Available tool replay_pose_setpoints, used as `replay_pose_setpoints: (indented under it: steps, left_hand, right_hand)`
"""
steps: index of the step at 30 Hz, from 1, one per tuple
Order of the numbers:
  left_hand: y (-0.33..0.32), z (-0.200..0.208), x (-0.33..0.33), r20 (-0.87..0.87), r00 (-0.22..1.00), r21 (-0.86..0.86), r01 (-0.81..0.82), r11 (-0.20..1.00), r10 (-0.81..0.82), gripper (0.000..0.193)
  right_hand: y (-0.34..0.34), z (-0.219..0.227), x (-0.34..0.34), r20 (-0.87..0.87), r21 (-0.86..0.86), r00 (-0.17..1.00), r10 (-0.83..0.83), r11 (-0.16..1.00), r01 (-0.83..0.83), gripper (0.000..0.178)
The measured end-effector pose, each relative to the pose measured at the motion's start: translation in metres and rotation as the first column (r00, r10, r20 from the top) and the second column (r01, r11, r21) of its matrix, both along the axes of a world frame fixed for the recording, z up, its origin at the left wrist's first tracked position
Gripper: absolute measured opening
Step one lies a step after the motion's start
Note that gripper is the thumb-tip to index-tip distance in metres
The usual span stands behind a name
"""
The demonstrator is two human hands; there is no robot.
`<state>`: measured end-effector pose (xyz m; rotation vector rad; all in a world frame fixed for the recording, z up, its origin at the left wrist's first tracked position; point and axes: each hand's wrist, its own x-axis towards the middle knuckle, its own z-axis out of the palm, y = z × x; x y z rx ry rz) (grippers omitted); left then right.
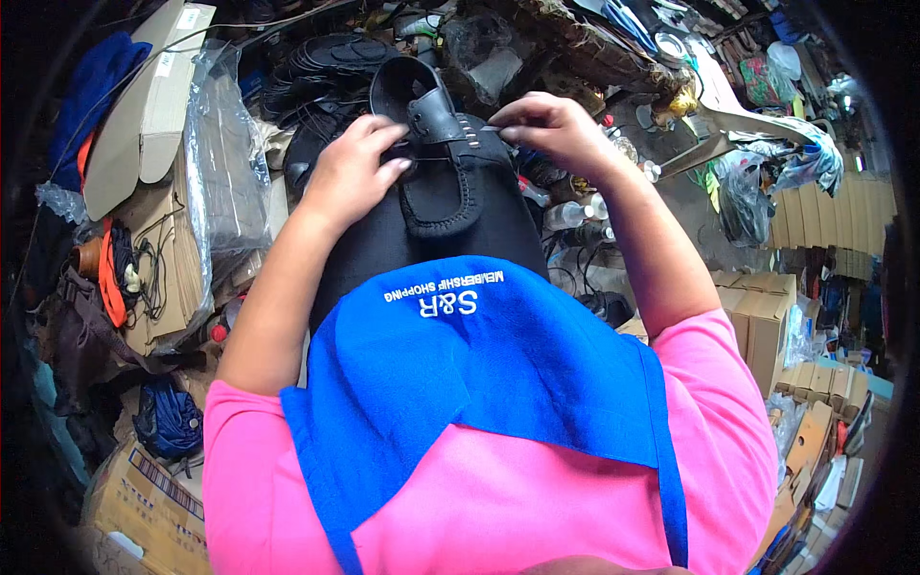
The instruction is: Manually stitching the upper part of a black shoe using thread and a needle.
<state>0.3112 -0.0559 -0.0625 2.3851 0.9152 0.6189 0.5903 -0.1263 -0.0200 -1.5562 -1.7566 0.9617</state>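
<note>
A black slip-on shoe (439, 182) lies across my lap, its toe toward me. Stitching runs around its toe, and a strap with small eyelets crosses its upper. At the shoe's left side is my left hand (359, 163), fingers curled and thumb close to them; what they grip is hidden. A thin light thread (436, 158) crosses the shoe near those fingertips. Right of the shoe, my right hand (556, 132) pinches a thin pale piece (491, 127), too small to name. Several pale marks (470, 132) show on the black surface beside the strap.
A blue apron (498, 364) covers my front. Cardboard (139, 115) and a plastic-wrapped stack (225, 163) stand at left. Clear bottles (567, 215) sit right of my legs. A coil of black cord (326, 67) lies beyond the shoe. Cardboard boxes (762, 326) are at right.
</note>
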Motion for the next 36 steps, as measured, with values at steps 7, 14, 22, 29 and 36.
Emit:
replay_pose_setpoints:
  steps: [7,14,22,29,36]
  left_hand:
    - [0.03,-0.019,0.04,0.39,0.919,-0.432,0.246,0.868,-0.067,0.057]
    - [0.035,-0.024,0.056,0.422,0.902,-0.577,0.341,0.742,-0.086,0.057]
    - [0.041,-0.029,0.059,0.262,0.955,-0.539,0.264,0.8,-0.139,0.042]
    - [0.035,-0.02,0.055,0.379,0.912,-0.607,0.374,0.701,-0.159,0.022]
    - [0.043,-0.005,0.05,0.176,0.85,-0.654,0.478,0.586,-0.496,0.025]
  right_hand:
    - [0.021,-0.007,-0.006,0.207,-0.043,0.965,0.162,0.987,-0.156,0.013]
    - [0.028,-0.008,-0.001,0.264,-0.009,0.924,0.277,0.959,-0.285,0.016]
    - [0.025,-0.019,-0.007,0.185,-0.014,0.944,0.272,0.961,-0.275,0.015]
    - [0.002,-0.033,-0.013,0.084,0.057,0.99,0.112,0.992,-0.117,0.013]
    - [-0.011,-0.023,-0.018,0.295,0.216,0.944,0.147,0.952,-0.215,0.02]
